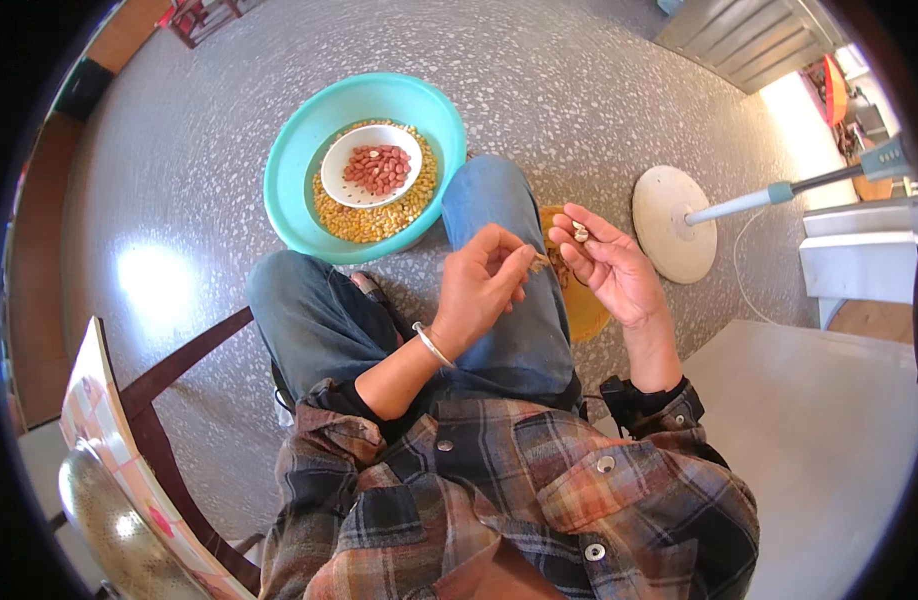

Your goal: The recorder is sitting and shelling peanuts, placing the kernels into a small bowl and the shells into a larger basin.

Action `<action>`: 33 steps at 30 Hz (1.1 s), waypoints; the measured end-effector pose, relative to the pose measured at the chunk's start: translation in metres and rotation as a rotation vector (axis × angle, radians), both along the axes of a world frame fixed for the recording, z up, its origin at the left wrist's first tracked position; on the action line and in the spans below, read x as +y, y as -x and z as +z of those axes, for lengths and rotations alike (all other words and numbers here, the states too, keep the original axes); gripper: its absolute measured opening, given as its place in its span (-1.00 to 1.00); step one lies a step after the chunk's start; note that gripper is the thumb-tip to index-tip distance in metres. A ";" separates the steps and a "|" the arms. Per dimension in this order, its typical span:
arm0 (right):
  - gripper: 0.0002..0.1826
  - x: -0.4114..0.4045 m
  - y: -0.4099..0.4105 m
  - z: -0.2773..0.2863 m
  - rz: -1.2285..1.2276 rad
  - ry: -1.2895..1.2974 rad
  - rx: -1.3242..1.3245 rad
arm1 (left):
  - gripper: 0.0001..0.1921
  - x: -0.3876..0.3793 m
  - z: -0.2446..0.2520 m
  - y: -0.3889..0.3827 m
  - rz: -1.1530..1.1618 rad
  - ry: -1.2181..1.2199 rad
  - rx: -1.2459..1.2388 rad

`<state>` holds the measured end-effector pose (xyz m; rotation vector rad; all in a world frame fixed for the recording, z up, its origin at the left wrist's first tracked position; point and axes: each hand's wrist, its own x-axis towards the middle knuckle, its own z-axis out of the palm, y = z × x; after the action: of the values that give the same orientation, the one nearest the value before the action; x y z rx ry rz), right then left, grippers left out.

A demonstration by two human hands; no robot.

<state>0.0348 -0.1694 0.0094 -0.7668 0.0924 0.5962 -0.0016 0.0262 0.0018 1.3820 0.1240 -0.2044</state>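
Observation:
Over my thigh, my left hand [480, 281] pinches a brown piece of peanut shell [538, 262] between thumb and fingertips. To its right, my right hand [613, 270] is turned palm up and holds a small, pale, opened peanut pod [580, 231] at its fingertips. A round yellow container [590, 315] with brown peanuts or shells [562, 266] in it lies below, partly hidden by my leg and right hand. Beyond my knees stands a turquoise basin [290, 157] of yellow corn kernels [354, 227]. On the corn rests a white bowl [337, 187] with shelled red peanuts [380, 169].
A fan-like stand with a round white base [669, 225] is on the speckled floor [534, 97] to the right. A grey tabletop or panel [804, 450] lies at lower right. On the left are a table [99, 420] and a perforated metal colander [114, 517].

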 end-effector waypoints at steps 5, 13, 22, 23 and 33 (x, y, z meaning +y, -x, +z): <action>-0.54 0.012 -0.011 0.007 0.061 -0.042 0.019 | -0.87 0.003 0.004 0.001 -0.095 -0.097 -0.053; -0.54 0.031 -0.018 0.008 0.121 0.171 -0.058 | -0.89 0.001 -0.007 0.005 -0.139 -0.294 -0.281; -0.50 0.060 -0.058 0.012 0.229 0.182 -0.093 | -0.86 0.001 -0.015 0.002 -0.108 -0.223 -0.317; -0.50 0.065 -0.064 0.011 0.240 0.170 -0.090 | -0.86 0.001 -0.015 0.002 -0.095 -0.224 -0.316; -0.51 0.138 -0.128 0.013 0.465 0.234 -0.119 | -0.86 0.006 -0.021 0.000 -0.118 -0.221 -0.401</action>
<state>0.1628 -0.0318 0.0220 -1.0602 -0.1330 0.9899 -0.0016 0.0324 -0.0188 1.6254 -0.2760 -0.0080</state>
